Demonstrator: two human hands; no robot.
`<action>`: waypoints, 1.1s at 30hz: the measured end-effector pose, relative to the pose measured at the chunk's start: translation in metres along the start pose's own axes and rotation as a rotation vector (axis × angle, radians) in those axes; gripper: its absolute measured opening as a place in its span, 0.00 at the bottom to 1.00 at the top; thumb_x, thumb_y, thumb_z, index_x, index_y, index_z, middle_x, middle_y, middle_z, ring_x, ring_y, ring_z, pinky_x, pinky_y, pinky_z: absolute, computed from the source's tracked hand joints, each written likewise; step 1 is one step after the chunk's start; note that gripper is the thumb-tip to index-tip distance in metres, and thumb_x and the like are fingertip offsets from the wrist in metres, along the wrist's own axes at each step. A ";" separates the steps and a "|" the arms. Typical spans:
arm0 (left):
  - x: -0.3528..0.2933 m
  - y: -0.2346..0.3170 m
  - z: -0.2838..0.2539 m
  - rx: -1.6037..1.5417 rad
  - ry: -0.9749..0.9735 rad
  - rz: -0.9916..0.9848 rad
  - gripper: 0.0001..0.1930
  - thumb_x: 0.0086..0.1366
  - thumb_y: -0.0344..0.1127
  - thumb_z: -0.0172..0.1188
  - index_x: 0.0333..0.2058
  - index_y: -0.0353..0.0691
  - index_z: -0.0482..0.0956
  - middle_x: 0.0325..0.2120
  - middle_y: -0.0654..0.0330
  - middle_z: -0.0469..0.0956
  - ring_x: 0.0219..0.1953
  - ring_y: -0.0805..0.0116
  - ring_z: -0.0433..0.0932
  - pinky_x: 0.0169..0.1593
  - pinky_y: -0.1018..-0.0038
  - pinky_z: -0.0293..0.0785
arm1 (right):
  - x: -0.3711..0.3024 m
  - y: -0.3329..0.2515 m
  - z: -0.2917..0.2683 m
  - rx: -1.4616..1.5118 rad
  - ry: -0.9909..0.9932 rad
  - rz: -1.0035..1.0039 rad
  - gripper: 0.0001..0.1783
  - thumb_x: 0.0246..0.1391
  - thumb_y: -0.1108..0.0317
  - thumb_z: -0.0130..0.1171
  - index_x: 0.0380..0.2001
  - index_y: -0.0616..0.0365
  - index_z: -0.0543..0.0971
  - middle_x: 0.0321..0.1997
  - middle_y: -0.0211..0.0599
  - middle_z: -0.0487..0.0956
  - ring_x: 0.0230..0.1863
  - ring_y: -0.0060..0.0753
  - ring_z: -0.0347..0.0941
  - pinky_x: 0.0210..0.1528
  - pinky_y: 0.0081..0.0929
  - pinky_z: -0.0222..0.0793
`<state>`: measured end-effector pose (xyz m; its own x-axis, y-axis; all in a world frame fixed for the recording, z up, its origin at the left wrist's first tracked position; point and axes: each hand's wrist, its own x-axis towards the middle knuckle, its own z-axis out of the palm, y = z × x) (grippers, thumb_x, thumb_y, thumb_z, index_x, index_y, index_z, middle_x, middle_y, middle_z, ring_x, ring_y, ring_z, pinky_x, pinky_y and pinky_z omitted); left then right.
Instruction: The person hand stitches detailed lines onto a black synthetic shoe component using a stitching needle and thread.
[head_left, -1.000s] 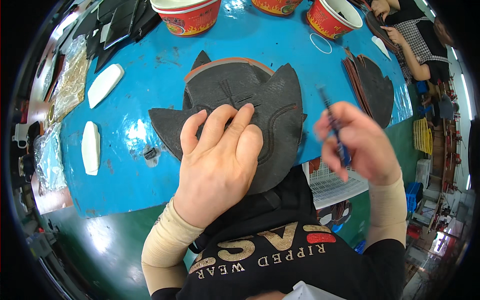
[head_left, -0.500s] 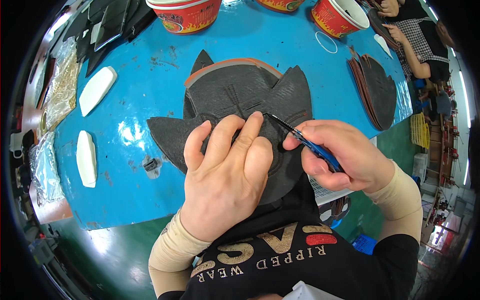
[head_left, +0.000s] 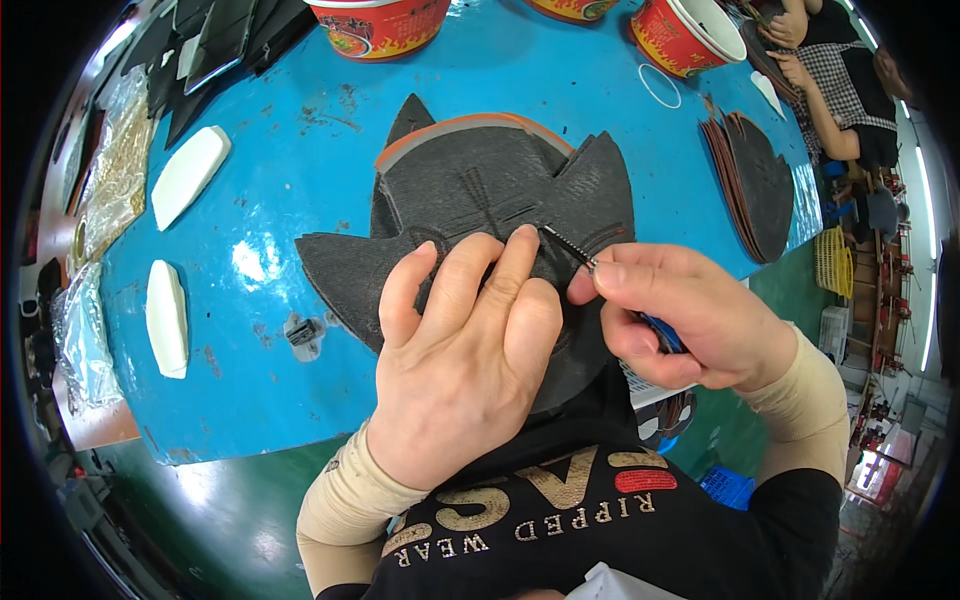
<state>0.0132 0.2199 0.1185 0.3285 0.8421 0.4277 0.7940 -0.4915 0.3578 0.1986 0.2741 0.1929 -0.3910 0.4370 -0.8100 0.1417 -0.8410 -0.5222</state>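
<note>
A stack of dark grey leather-like cut pieces [head_left: 470, 170] with pointed corners lies in front of me, with an orange-and-grey curved edge at its far side. My left hand [head_left: 465, 330] rests on it, fingers spread and bent, fingertips pressing the top piece. In my right hand [head_left: 690, 315] is a slim blue-handled tool [head_left: 570, 245] with a thin dark metal tip. That tip touches or hovers just over the piece beside my left index fingertip; I cannot tell which. Most of the tool's handle is hidden by my fingers.
White oval pads [head_left: 168, 320] lie on the blue table [head_left: 290, 400] at left, near plastic bags [head_left: 90, 340]. Red paper tubs [head_left: 385, 30] stand along the far side. Another stack of dark pieces [head_left: 755, 185] lies at right. A co-worker's hands [head_left: 795, 65] are at far right.
My right hand has turned slightly, hiding more of the blue handle. The tool's tip stays beside my left fingertips. Both hands and the pieces sit slightly farther right in view.
</note>
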 end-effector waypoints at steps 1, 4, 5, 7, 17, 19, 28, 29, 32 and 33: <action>0.000 0.000 0.000 -0.001 -0.001 -0.001 0.10 0.54 0.29 0.61 0.34 0.44 0.71 0.47 0.60 0.79 0.47 0.65 0.75 0.62 0.61 0.50 | 0.000 -0.001 0.001 -0.031 -0.012 0.007 0.20 0.65 0.56 0.48 0.40 0.67 0.70 0.18 0.30 0.69 0.09 0.15 0.55 0.10 0.17 0.47; 0.000 -0.001 -0.001 -0.005 -0.005 -0.002 0.10 0.54 0.29 0.61 0.35 0.44 0.71 0.47 0.60 0.79 0.47 0.65 0.75 0.62 0.61 0.50 | 0.001 -0.003 0.006 -0.080 -0.004 0.022 0.20 0.65 0.56 0.49 0.39 0.67 0.70 0.19 0.31 0.69 0.10 0.16 0.55 0.10 0.18 0.47; 0.000 -0.001 -0.001 -0.006 -0.004 -0.001 0.10 0.54 0.29 0.61 0.35 0.44 0.71 0.47 0.60 0.79 0.47 0.65 0.75 0.62 0.61 0.50 | 0.002 -0.004 0.007 -0.098 0.016 0.030 0.20 0.65 0.55 0.49 0.39 0.67 0.70 0.20 0.31 0.69 0.10 0.16 0.56 0.10 0.18 0.47; 0.000 -0.001 -0.001 -0.017 -0.014 -0.001 0.10 0.54 0.29 0.61 0.35 0.44 0.71 0.47 0.60 0.79 0.47 0.65 0.75 0.63 0.60 0.49 | 0.003 -0.003 0.008 -0.112 0.022 0.026 0.20 0.65 0.55 0.48 0.38 0.66 0.70 0.20 0.31 0.69 0.10 0.17 0.56 0.11 0.19 0.47; 0.002 0.000 -0.002 0.021 -0.018 -0.004 0.11 0.53 0.28 0.61 0.34 0.44 0.71 0.47 0.63 0.79 0.46 0.67 0.75 0.64 0.58 0.48 | 0.008 0.022 0.009 0.004 -0.008 -0.121 0.17 0.67 0.56 0.45 0.35 0.60 0.67 0.19 0.29 0.66 0.12 0.18 0.57 0.13 0.18 0.50; 0.003 0.001 -0.003 0.027 -0.034 0.001 0.11 0.52 0.28 0.61 0.35 0.45 0.71 0.47 0.63 0.79 0.46 0.67 0.75 0.63 0.59 0.49 | 0.009 0.032 0.007 0.103 -0.010 -0.242 0.16 0.67 0.56 0.44 0.36 0.60 0.66 0.19 0.30 0.66 0.12 0.18 0.58 0.13 0.18 0.50; 0.004 0.006 -0.008 0.183 -0.128 0.034 0.13 0.49 0.29 0.62 0.35 0.45 0.71 0.50 0.62 0.76 0.48 0.66 0.73 0.61 0.61 0.52 | 0.035 0.028 -0.018 -0.576 0.433 -1.096 0.24 0.48 0.79 0.64 0.47 0.55 0.66 0.36 0.36 0.77 0.26 0.20 0.70 0.31 0.12 0.65; 0.005 0.007 -0.008 0.184 -0.131 0.043 0.13 0.49 0.29 0.62 0.35 0.45 0.71 0.50 0.62 0.76 0.48 0.66 0.73 0.61 0.61 0.52 | 0.040 0.022 -0.019 -0.569 0.440 -1.097 0.24 0.48 0.79 0.64 0.47 0.55 0.66 0.36 0.36 0.77 0.26 0.20 0.70 0.31 0.12 0.65; 0.006 0.008 -0.007 0.204 -0.120 0.029 0.13 0.50 0.28 0.61 0.34 0.44 0.71 0.50 0.62 0.76 0.48 0.65 0.73 0.60 0.63 0.53 | 0.059 0.008 -0.011 -0.952 0.405 -1.196 0.18 0.50 0.76 0.64 0.42 0.61 0.69 0.35 0.36 0.81 0.38 0.29 0.80 0.39 0.26 0.73; 0.006 0.008 -0.007 0.210 -0.121 0.029 0.13 0.50 0.28 0.61 0.34 0.44 0.71 0.50 0.62 0.76 0.48 0.65 0.73 0.60 0.63 0.53 | 0.059 0.007 -0.011 -0.947 0.402 -1.201 0.18 0.50 0.76 0.64 0.42 0.61 0.69 0.35 0.36 0.81 0.38 0.29 0.80 0.39 0.26 0.73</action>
<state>0.0186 0.2198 0.1297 0.4014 0.8552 0.3279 0.8682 -0.4693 0.1613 0.1868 0.2971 0.1384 -0.4541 0.8562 0.2465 0.4932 0.4719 -0.7308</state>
